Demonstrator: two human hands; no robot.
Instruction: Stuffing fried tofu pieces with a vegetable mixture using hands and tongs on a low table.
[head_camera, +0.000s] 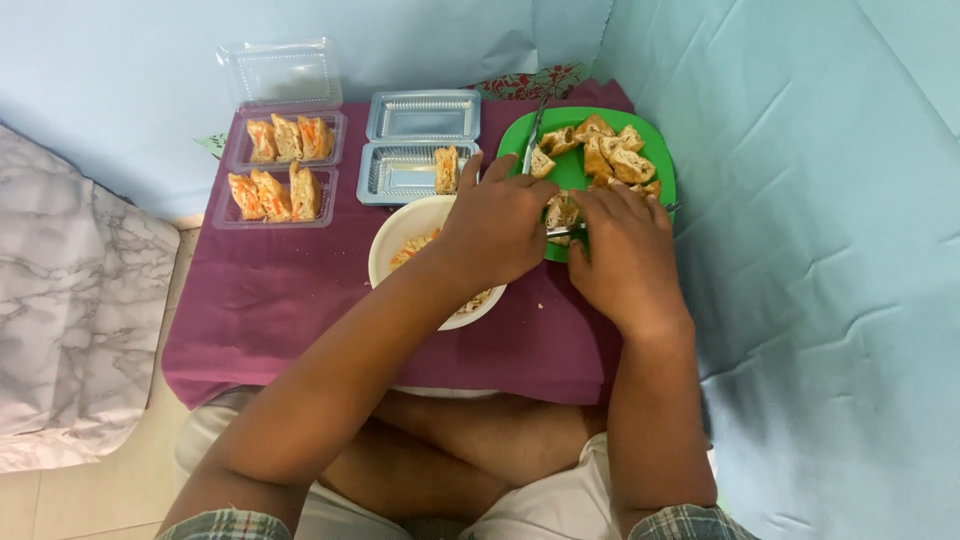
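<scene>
Tofu piece btwn left hand & right hand.

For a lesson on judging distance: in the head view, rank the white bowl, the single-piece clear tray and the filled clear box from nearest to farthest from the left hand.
1. White bowl, under the left hand.
2. Single-piece clear tray, just beyond.
3. Filled clear box, far left.

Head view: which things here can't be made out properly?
- White bowl: the left hand and forearm cover much of its filling.
- Piece of food between both hands: mostly hidden by the left hand and right hand.
- Metal tool: only a short stretch shows between the hands, so its kind is unclear.
- Green plate: near rim is covered by the hands.
</scene>
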